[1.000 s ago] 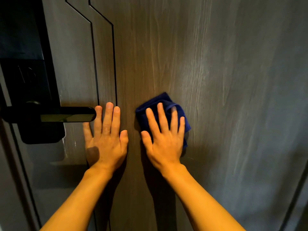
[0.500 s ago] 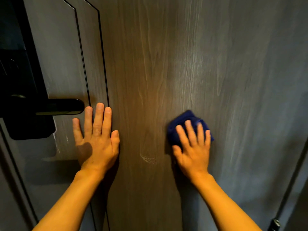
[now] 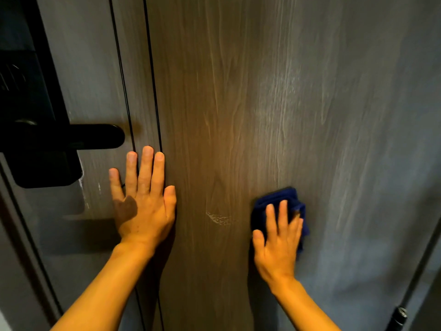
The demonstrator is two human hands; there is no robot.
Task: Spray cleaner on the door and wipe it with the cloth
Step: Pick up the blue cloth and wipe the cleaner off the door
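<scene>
A grey wood-grain door (image 3: 250, 96) fills the view. My right hand (image 3: 278, 237) presses a folded dark blue cloth (image 3: 280, 199) flat against the door, low and right of centre; the cloth shows above and right of my fingers. My left hand (image 3: 143, 201) lies flat on the door with fingers spread, just right of and below the handle, holding nothing. A small patch of white foam (image 3: 218, 218) sits on the door between my two hands. No spray bottle is in view.
A black lever handle (image 3: 95, 136) on a black lock plate (image 3: 31, 111) sticks out at the left. Two thin black grooves (image 3: 133, 68) run down the door. A dark hinge piece (image 3: 401, 315) shows at the lower right edge.
My right hand slid the cloth to the right and slightly down across the door. My left hand stayed pressed in place next to the handle.
</scene>
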